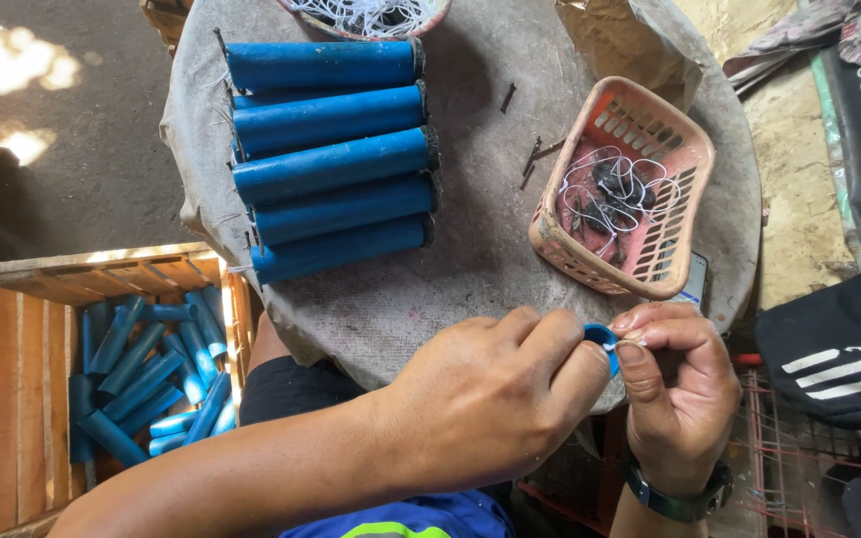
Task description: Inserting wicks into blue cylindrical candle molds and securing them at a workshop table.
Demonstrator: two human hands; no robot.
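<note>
- Two hands at the near edge of the table; left hand (495, 399) wrapped around a small blue tube (602, 339), only its round end showing between thumb and fingers; right hand (678, 384) pinched shut on the same tube end, fingertips meeting the left thumb; a dark wristwatch (678, 498) on the right wrist
- Five long blue tubes (336, 164) lying side by side on the table, dark caps at their right ends; a sixth partly hidden under the second, cannot be sure
- One pink plastic basket (640, 194) right of the tubes, tilted, holding white wire loops and dark bits; count not readable
- About four loose dark nails (535, 159) between tubes and basket
- One bowl of white string (366, 15) at the far edge, cut off by the frame
- One wooden crate (22, 399) on the ground to the left, more than a dozen short blue tubes (142, 374) heaped inside
- Surface: round table (470, 269) under grey, worn cloth; brown paper bag (625, 40) at the far right
- Ground: bare grey concrete, sun patches upper left; dark bag with white stripes (839, 349) at right
</note>
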